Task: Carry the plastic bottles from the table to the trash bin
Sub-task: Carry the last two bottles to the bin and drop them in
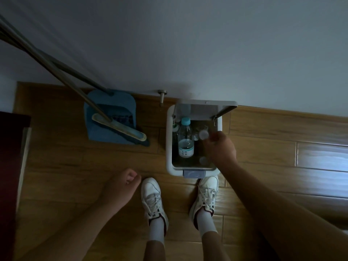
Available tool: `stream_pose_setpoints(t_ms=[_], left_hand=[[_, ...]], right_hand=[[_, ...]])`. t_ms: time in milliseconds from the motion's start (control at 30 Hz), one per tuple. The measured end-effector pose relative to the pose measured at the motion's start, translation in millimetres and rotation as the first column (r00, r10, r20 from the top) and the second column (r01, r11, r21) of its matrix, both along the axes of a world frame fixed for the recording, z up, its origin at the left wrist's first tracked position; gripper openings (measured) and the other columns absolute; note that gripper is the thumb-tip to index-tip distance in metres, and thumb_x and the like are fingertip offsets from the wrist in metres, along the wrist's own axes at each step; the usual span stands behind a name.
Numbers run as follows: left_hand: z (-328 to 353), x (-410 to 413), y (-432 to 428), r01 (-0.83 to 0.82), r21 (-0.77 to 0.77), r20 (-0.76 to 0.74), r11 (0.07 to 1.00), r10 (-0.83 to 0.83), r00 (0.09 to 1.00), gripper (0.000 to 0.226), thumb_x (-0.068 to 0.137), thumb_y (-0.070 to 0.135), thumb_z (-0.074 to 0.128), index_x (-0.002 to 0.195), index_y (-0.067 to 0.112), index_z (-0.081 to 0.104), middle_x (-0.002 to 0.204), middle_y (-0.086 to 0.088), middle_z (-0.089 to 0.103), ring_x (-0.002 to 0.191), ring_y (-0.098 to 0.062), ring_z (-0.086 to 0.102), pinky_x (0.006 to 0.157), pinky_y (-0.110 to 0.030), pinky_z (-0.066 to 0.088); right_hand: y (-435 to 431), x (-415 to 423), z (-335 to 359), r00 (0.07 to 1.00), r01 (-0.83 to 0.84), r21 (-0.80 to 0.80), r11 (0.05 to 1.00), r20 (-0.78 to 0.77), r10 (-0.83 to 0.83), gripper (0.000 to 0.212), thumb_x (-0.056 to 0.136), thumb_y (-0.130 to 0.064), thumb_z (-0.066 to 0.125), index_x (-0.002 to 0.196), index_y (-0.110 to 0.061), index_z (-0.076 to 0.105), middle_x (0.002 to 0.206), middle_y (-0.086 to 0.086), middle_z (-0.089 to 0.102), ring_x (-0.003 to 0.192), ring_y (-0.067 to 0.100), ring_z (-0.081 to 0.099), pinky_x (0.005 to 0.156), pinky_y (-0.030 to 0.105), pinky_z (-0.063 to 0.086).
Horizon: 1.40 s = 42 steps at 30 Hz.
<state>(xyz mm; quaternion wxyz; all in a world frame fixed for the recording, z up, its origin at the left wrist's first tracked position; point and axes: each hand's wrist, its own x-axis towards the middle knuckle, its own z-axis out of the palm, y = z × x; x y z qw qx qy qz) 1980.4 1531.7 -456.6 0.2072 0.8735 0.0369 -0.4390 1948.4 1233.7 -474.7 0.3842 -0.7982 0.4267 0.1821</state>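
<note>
The white trash bin (169, 147) stands on the floor against the wall with its lid (205, 110) flipped up. Inside it lies a clear plastic bottle (185, 138) with a light blue cap and a label, and other clear bottles sit around it in the dark. My right hand (222, 147) reaches over the bin's right side, its fingers closed around a clear bottle with a white cap (204, 134) just above the opening. My left hand (122, 187) hangs left of my shoes, loosely curled and holding nothing.
My two white shoes (153, 196) stand right at the bin's front, the right one by the pedal (194, 174). A blue dustpan (111, 110) and a broom with long handles lean on the wall to the left. A dark red cabinet edge (11, 157) is at far left. A door stopper (162, 95) sticks out of the skirting board.
</note>
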Motion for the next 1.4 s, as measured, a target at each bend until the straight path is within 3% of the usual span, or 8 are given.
stream_pose_setpoints(t_ms=[167, 367, 467, 667, 833, 1100, 1300, 1400], left_hand=[[14, 1, 1, 0.008, 0.04, -0.026, 0.999, -0.007, 1.0, 0.027, 0.1, 0.042, 0.049, 0.113, 0.023, 0.062, 0.106, 0.004, 0.065, 0.091, -0.009, 0.061, 0.078, -0.031, 0.054], [53, 17, -15, -0.027, 0.017, 0.006, 0.999, 0.027, 1.0, 0.024, 0.1, 0.041, 0.05, 0.113, 0.024, 0.061, 0.103, 0.006, 0.064, 0.089, -0.007, 0.06, 0.072, -0.028, 0.049], [72, 21, -27, -0.072, 0.023, 0.032, 0.997, 0.071, 0.997, 0.025, 0.1, 0.042, 0.049, 0.115, 0.025, 0.06, 0.1, 0.008, 0.061, 0.087, -0.006, 0.058, 0.067, -0.026, 0.044], [93, -5, -35, -0.152, -0.029, 0.051, 0.988, 0.153, 0.987, 0.027, 0.101, 0.042, 0.048, 0.117, 0.024, 0.06, 0.102, 0.01, 0.062, 0.09, -0.005, 0.06, 0.066, -0.022, 0.043], [94, -41, -21, -0.272, -0.048, 0.045, 0.961, 0.274, 0.961, 0.036, 0.1, 0.045, 0.048, 0.122, 0.021, 0.063, 0.108, 0.005, 0.067, 0.096, -0.01, 0.064, 0.071, -0.025, 0.046], [48, -88, 21, -0.182, 0.012, -0.083, 0.983, 0.183, 0.98, 0.025, 0.1, 0.044, 0.048, 0.112, 0.027, 0.061, 0.107, 0.006, 0.066, 0.094, -0.009, 0.063, 0.076, -0.028, 0.05], [10, -94, 58, -0.141, 0.027, -0.091, 0.99, 0.143, 0.986, 0.025, 0.102, 0.038, 0.048, 0.107, 0.019, 0.064, 0.1, 0.0, 0.067, 0.095, -0.017, 0.064, 0.074, -0.03, 0.047], [2, -89, 70, -0.142, 0.051, -0.095, 0.989, 0.146, 0.985, 0.025, 0.101, 0.037, 0.05, 0.107, 0.018, 0.065, 0.103, -0.003, 0.068, 0.1, -0.022, 0.065, 0.087, -0.036, 0.048]], right_hand=[[-8, -12, 35, 0.989, -0.149, 0.021, 0.989, 0.017, 0.148, 0.029, 0.095, -0.028, 0.055, 0.121, -0.017, 0.06, 0.099, -0.004, 0.069, 0.075, 0.007, 0.066, 0.059, 0.023, 0.054], [-22, 16, 115, 0.872, -0.323, -0.131, 0.937, 0.345, 0.348, 0.028, 0.094, -0.029, 0.057, 0.121, -0.025, 0.061, 0.115, -0.011, 0.065, 0.096, 0.003, 0.06, 0.078, 0.017, 0.05], [-28, 39, 143, 0.81, -0.36, -0.229, 0.904, 0.404, 0.425, 0.03, 0.093, -0.029, 0.057, 0.122, -0.024, 0.06, 0.114, -0.009, 0.064, 0.099, 0.006, 0.058, 0.082, 0.024, 0.05], [-37, 55, 135, 0.791, -0.55, -0.249, 0.797, 0.149, 0.593, 0.042, 0.091, -0.035, 0.054, 0.132, -0.022, 0.055, 0.122, 0.002, 0.062, 0.111, 0.021, 0.055, 0.095, 0.042, 0.048], [-28, 22, 126, 0.764, -0.614, -0.152, 0.775, 0.134, 0.631, 0.03, 0.094, -0.031, 0.055, 0.122, -0.02, 0.061, 0.117, 0.0, 0.06, 0.095, 0.013, 0.053, 0.075, 0.026, 0.041], [17, -56, 59, 0.808, -0.567, -0.155, 0.809, 0.085, 0.583, 0.034, 0.093, -0.03, 0.054, 0.123, -0.017, 0.063, 0.126, 0.005, 0.061, 0.114, 0.026, 0.054, 0.093, 0.038, 0.048], [62, -106, -4, 0.787, -0.612, -0.179, 0.771, -0.042, 0.615, 0.072, 0.093, -0.04, 0.055, 0.155, -0.022, 0.022, 0.164, -0.002, 0.018, 0.151, 0.022, 0.013, 0.121, 0.044, 0.026], [73, -117, -15, 0.76, -0.646, -0.23, 0.728, -0.099, 0.643, 0.087, 0.092, -0.041, 0.055, 0.158, -0.022, 0.002, 0.167, 0.0, -0.001, 0.154, 0.022, -0.004, 0.125, 0.044, 0.011]])
